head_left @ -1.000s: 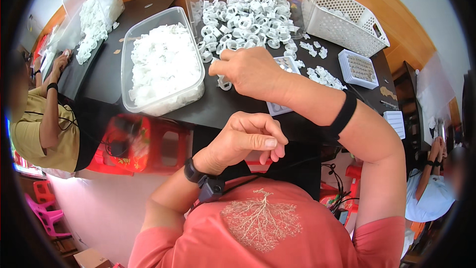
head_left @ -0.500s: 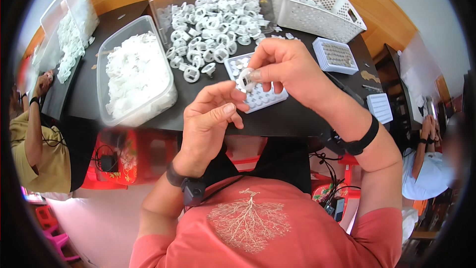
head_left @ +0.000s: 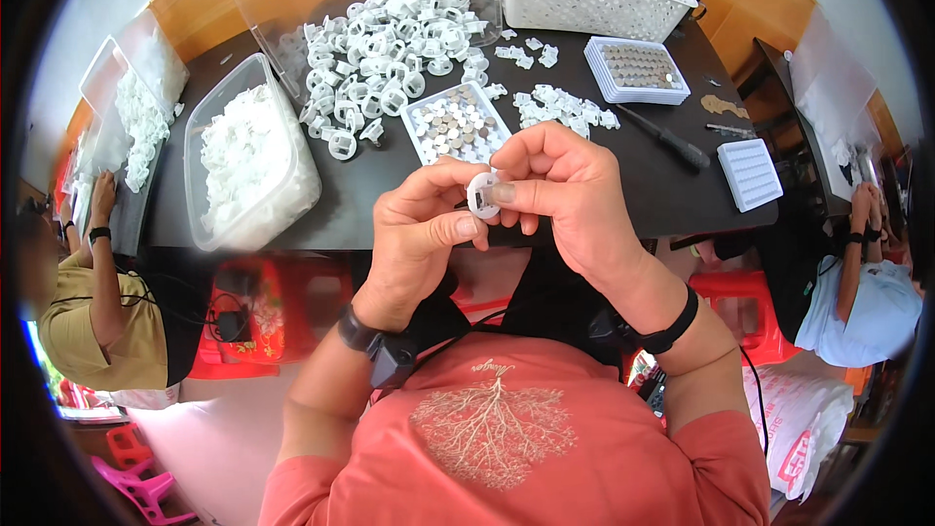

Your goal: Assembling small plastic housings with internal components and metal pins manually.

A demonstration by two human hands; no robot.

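Observation:
Between my two hands, just in front of the table's near edge, is a small round white plastic part (head_left: 481, 195) with a dark slot. My left hand (head_left: 421, 219) pinches its left side between thumb and fingers. From the other side my right hand (head_left: 560, 185) grips it, thumb resting on its face. Just beyond my fingers lies a white tray (head_left: 419, 127) of small round metal discs (head_left: 456, 127). Behind it spreads a large heap of white ring-shaped plastic parts (head_left: 390, 49). Loose small white clips (head_left: 565, 109) lie right of the tray.
A clear tub (head_left: 304, 190) of white pieces stands at left, a white perforated basket (head_left: 584, 5) at the back. To the right are stacked trays of discs (head_left: 638, 68), a dark-handled screwdriver (head_left: 682, 148) and a white ridged tray (head_left: 750, 175). Other people work at both sides.
My right hand has come down and toward me, and both hands now meet on the round white part. The disc tray, partly covered before, shows more fully. The view has shifted.

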